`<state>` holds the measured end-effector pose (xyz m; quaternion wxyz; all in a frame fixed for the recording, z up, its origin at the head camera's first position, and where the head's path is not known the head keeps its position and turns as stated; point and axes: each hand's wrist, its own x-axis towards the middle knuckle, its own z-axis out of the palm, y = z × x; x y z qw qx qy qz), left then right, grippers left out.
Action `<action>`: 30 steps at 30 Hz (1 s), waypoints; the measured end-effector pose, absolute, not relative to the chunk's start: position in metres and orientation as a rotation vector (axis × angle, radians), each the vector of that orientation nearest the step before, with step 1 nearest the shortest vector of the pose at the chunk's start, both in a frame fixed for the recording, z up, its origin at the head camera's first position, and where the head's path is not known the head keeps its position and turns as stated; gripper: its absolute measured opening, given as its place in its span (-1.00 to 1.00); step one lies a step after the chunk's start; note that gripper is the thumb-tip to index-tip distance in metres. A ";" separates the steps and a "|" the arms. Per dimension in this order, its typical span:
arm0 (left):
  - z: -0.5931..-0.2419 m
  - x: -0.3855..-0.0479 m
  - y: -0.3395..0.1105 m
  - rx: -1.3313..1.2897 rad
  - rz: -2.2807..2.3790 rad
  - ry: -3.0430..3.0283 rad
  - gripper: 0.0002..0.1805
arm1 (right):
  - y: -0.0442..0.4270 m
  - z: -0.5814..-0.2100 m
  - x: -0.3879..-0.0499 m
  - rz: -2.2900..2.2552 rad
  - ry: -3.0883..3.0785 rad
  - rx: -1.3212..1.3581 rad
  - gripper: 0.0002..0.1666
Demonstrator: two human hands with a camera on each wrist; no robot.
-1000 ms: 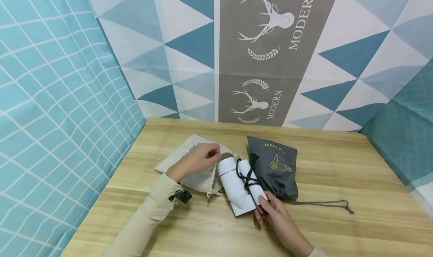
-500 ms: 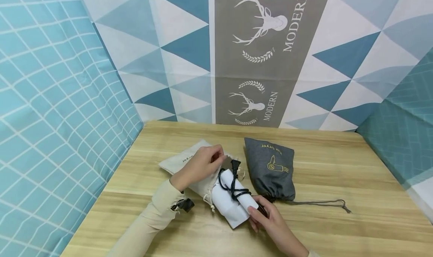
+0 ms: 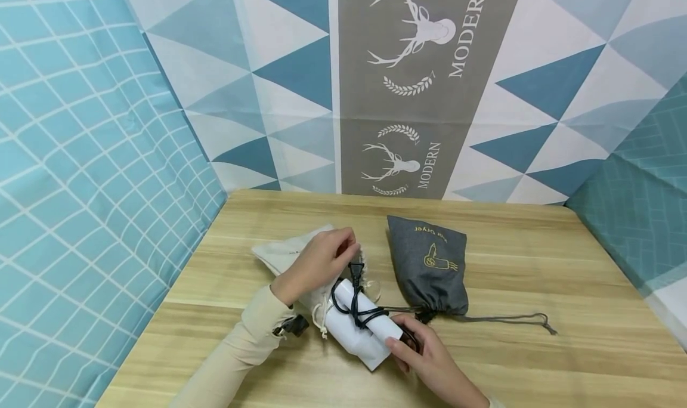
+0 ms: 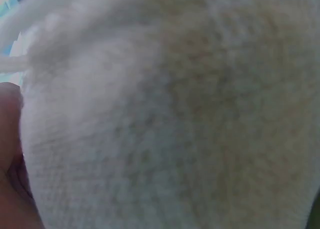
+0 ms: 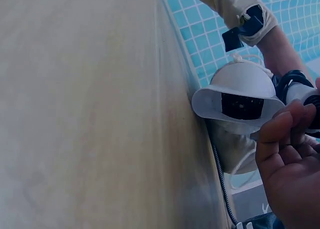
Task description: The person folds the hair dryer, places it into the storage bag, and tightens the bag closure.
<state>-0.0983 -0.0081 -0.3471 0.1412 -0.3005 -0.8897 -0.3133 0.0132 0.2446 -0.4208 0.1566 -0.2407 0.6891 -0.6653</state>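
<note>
A white folding hair dryer (image 3: 351, 340), black cord wrapped round its folded handle, lies partly inside the mouth of a cream drawstring bag (image 3: 284, 251). My right hand (image 3: 426, 351) grips the handle's end between thumb and fingers. With curled fingers, my left hand (image 3: 322, 259) pinches the bag at its opening; the fingertips are partly hidden. Cream cloth (image 4: 150, 114) fills most of the left wrist view. In the right wrist view, the dryer's wide nozzle (image 5: 205, 103) faces the camera. The black plug (image 3: 356, 269) points up beside my left fingers.
Right of the dryer lies a dark grey drawstring bag (image 3: 429, 265) with a yellow hair dryer print. Its cord (image 3: 504, 319) trails right over the wooden table (image 3: 537, 265). Patterned cloth walls (image 3: 300, 98) stand behind and at both sides.
The dryer has moved left and its far end has gone into the cream bag's mouth. My right hand has travelled left with it. The plug has swung toward my left hand.
</note>
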 end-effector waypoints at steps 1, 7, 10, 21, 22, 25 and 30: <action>-0.347 -0.098 -0.008 -0.883 -0.892 -2.564 -0.79 | 0.244 -0.421 0.013 -1.897 1.979 -0.690 -0.72; -0.344 -0.094 -0.004 -1.009 -0.747 -2.490 -0.81 | 0.245 -0.421 0.009 -1.906 1.916 -0.552 -0.68; -0.343 -0.091 -0.003 -1.040 -0.680 -2.483 -0.83 | 0.246 -0.421 0.007 -1.958 1.760 -0.414 -0.67; -0.344 -0.088 -0.004 -1.054 -0.521 -2.690 -0.76 | 0.246 -0.417 0.005 -2.145 1.603 -0.092 -0.70; -0.344 -0.088 -0.004 -1.058 -0.525 -2.691 -0.76 | 0.246 -0.416 0.005 -2.127 1.628 -0.126 -0.72; -0.344 -0.087 -0.002 -1.070 -0.553 -2.682 -0.77 | 0.246 -0.417 0.005 -2.042 1.702 -0.256 -0.75; -0.345 -0.084 0.002 -1.089 -0.570 -2.658 -0.77 | 0.248 -0.418 0.004 -2.009 1.710 -0.305 -0.74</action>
